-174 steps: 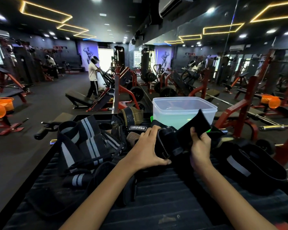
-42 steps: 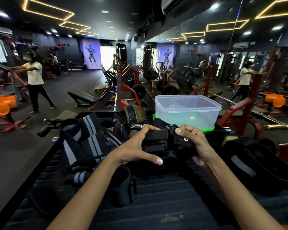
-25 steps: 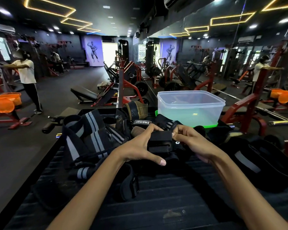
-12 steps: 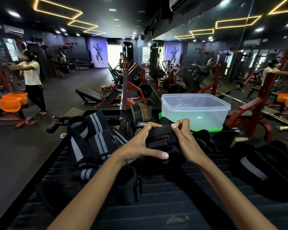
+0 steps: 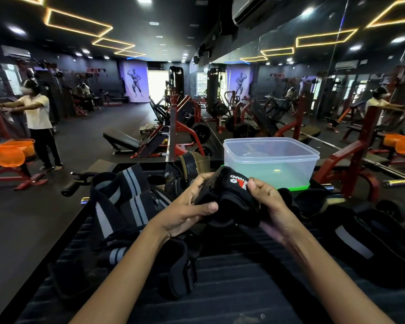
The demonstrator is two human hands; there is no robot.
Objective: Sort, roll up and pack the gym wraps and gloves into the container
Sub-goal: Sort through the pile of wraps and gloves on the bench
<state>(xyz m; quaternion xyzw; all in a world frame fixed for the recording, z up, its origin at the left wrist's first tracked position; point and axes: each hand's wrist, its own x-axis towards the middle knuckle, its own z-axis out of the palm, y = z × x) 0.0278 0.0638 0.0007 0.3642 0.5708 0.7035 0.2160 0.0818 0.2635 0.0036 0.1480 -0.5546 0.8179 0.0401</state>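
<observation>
Black glove (image 5: 229,197) at frame centre: left hand (image 5: 187,211) and right hand (image 5: 267,202) curl fingers round it, compacting it for the container (image 5: 270,160) just behind.

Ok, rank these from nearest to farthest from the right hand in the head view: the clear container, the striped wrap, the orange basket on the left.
1. Clear container: just beyond the right hand, slightly right.
2. Striped wrap: across on the left, past the left hand.
3. Orange basket: far left, off on the gym floor.

Translucent smooth plastic container (image 5: 270,160); matt black cloth glove (image 5: 229,195); woven striped wraps (image 5: 124,199).
</observation>
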